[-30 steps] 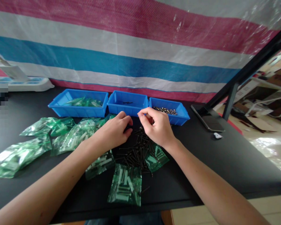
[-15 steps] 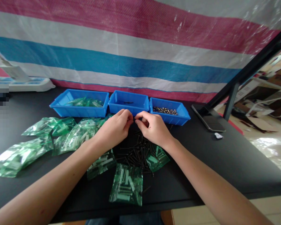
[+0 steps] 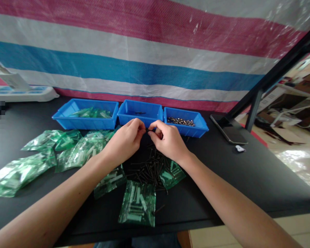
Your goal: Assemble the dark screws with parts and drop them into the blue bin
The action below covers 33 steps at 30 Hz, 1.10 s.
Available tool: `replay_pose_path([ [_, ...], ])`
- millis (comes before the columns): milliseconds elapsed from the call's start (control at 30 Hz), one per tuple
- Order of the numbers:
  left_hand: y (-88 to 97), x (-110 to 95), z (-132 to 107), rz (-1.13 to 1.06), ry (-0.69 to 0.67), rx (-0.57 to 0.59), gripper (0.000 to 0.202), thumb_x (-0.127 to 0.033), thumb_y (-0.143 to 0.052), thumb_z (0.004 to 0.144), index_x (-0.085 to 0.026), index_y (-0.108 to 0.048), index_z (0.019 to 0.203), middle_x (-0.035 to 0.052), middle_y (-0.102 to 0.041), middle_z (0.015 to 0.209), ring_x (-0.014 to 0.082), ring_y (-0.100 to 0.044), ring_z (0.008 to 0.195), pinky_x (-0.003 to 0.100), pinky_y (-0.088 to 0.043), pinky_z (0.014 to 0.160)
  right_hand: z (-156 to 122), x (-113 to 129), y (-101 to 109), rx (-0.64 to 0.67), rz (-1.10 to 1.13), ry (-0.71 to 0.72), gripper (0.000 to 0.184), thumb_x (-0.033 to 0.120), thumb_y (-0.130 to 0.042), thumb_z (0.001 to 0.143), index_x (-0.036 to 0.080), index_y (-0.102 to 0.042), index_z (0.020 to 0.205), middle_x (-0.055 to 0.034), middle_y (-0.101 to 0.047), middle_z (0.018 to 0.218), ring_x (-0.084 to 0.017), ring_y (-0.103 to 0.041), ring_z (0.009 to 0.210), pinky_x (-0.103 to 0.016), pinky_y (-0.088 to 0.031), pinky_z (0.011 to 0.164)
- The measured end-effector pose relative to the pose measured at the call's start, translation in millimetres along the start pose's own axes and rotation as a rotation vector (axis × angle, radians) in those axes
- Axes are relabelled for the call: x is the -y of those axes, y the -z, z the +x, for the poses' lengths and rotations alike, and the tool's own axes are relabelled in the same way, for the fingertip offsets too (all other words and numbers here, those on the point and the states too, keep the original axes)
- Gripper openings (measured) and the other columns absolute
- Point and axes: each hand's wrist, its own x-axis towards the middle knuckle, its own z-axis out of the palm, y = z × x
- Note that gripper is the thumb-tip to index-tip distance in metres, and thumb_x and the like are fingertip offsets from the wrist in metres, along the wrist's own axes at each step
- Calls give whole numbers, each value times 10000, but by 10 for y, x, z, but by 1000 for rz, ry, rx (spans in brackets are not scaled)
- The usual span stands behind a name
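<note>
My left hand (image 3: 127,139) and my right hand (image 3: 167,139) meet fingertip to fingertip just in front of the middle blue bin (image 3: 134,119). Both are closed in a pinch. Between them shows a thin dark piece that looks like a screw, mostly covered by the fingers. Below the hands lies a loose pile of dark screws (image 3: 151,168). Around the pile are green clear bags of pale plugs and metal parts: one bag (image 3: 137,205) in front, another (image 3: 172,175) at its right and a third (image 3: 110,181) partly behind my left forearm.
The left blue bin (image 3: 85,123) holds green bags; the right blue bin (image 3: 187,130) holds small shiny metal pieces. More filled green bags (image 3: 20,175) lie at left. A phone (image 3: 228,129) and white earbud (image 3: 239,148) lie at right. A power strip (image 3: 38,94) is at back left.
Both hands stay pinched together at nearly the same spot, and slightly more of the dark piece shows between the fingertips. The whole view has shifted a little.
</note>
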Motion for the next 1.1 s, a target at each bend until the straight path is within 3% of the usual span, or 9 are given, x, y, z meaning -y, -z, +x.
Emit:
replay_pose_path([
  [500,-7,-13,-9,6,-34,9,107,-205,-388,839,-164,-486,844,47,-579,810,164,-539,714,281,-416,633,-1,6,-12,21,12,-3,66,152,-531,778,172,-564,832,56,-453,535,-75,-402,476,-206,-292,504],
  [700,53,-47,6,12,27,21,157,-232,-442,814,-153,-528,920,49,-615,836,155,-567,712,278,-443,660,4,2,6,-13,17,7,39,154,-534,784,168,-563,806,59,-443,517,-74,-405,465,-204,-296,505],
  [1100,93,-15,12,85,32,36,186,-232,-417,812,-153,-577,864,36,-627,742,144,-560,640,261,-419,608,14,-18,28,-48,26,-4,42,168,-536,787,162,-576,797,60,-450,512,-70,-420,462,-201,-301,507],
])
